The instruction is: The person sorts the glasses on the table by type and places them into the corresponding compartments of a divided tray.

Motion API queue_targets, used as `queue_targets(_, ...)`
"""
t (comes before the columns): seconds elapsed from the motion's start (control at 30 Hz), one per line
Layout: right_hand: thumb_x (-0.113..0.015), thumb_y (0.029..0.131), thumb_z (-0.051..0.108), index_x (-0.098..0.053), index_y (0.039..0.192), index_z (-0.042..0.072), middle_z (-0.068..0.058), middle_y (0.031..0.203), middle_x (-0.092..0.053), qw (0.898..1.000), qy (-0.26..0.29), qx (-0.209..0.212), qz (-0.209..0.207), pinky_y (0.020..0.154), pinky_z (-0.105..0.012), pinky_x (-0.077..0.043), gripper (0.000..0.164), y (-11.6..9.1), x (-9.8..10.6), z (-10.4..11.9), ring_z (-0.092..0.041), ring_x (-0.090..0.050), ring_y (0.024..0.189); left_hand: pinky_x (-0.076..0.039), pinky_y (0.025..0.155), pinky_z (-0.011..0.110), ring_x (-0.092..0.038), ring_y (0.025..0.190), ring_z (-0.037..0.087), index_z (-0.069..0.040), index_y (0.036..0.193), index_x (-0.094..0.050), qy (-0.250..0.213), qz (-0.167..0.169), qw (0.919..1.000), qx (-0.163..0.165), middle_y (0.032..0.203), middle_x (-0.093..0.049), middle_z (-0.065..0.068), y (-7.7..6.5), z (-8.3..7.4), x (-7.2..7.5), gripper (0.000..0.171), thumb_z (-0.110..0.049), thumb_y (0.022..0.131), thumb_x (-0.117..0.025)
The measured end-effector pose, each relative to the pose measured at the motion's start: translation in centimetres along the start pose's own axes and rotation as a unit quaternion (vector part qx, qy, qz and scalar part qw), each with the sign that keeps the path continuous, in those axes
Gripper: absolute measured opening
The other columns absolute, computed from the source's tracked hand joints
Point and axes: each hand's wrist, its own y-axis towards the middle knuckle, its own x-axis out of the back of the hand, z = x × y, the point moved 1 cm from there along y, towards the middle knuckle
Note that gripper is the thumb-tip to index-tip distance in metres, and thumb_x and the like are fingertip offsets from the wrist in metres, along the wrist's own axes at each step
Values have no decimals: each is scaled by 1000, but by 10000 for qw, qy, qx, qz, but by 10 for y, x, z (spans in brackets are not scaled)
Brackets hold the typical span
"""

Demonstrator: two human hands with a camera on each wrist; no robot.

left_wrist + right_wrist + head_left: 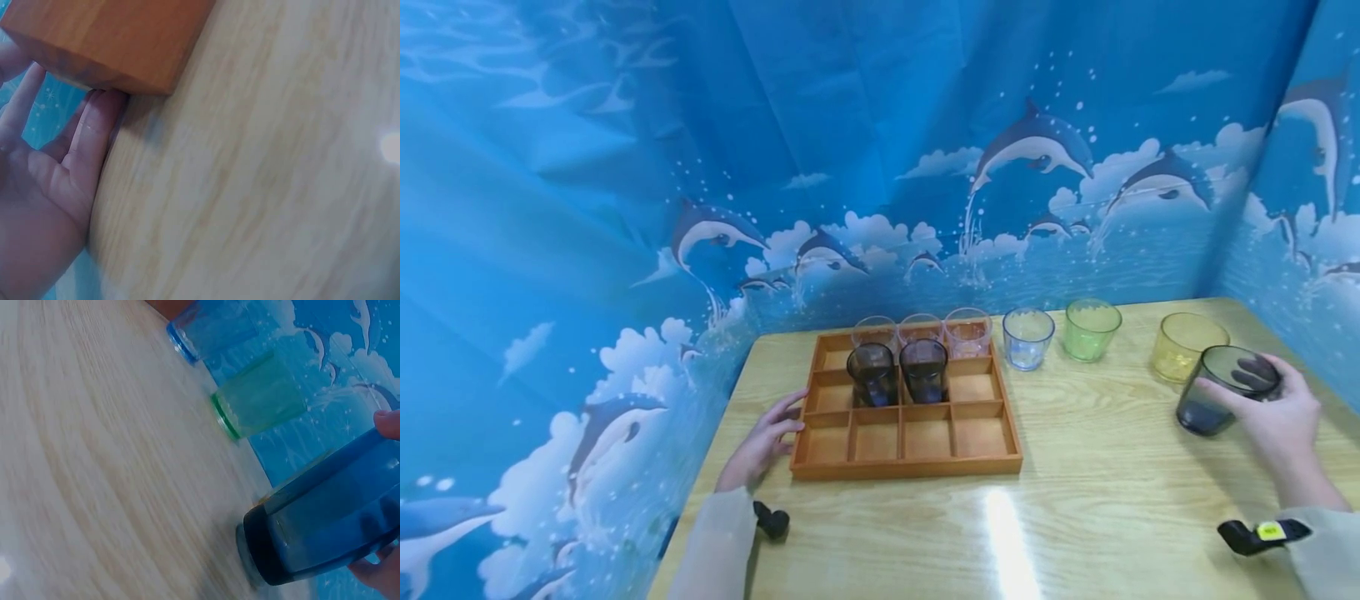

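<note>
My right hand [1288, 412] grips a dark grey tumbler [1213, 404] near its rim, thumb on one side and fingers on the other. The tumbler's base is close over the tabletop in the right wrist view. My left hand [763, 442] rests with fairly straight fingers against the left side of a wooden compartment tray [910, 468]. Two dark tumblers [874, 379] stand side by side in the tray's middle row. Behind them, three clear pinkish glasses [967, 335] occupy the back row, partly hidden by the dark ones.
Right of the tray stand a blue glass [1028, 337], a green glass [1092, 332] and a yellow glass [1183, 350], the last just behind the held tumbler. A dolphin-print curtain [887, 167] borders the wooden table [1097, 500] at the back and sides.
</note>
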Motion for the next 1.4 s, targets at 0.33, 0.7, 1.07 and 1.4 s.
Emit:
queue_targets(0.33,-78,72,2,-42,132,19,15,105,-57,9887,1226,494,705,71,-6,-42,72,-16,-17,24,6,-55,92,-46,79,40,-34,124,33,-32,140,-40,-52,166,9998,38,146,-25,9,-3,-5,1,56,-16,89,-58)
queue_targets(0.7,-76,70,-6,-47,128,13,13,105,-60,9756,1709,869,1068,72,-6,-42,68,-30,-45,37,2,-57,92,-46,80,41,-36,121,33,-22,145,-34,-121,418,9991,22,146,-25,13,-15,-22,-6,60,-11,90,-56)
queue_targets(1.07,-79,69,-2,-45,131,13,9,112,-58,9771,1359,1085,1228,75,-7,-42,72,-42,-73,57,1,-55,97,-47,81,42,-37,122,34,-26,143,-37,-239,238,9993,136,147,-25,14,-9,-13,-4,60,-11,89,-57)
queue_targets(1.4,-79,69,-2,-45,130,6,1,117,-57,9677,1473,1471,1423,78,-11,-44,70,-48,-98,65,-4,-55,101,-47,78,41,-38,121,32,-33,137,-45,-77,-60,9999,28,143,-31,8,0,0,0,56,-13,87,-59)
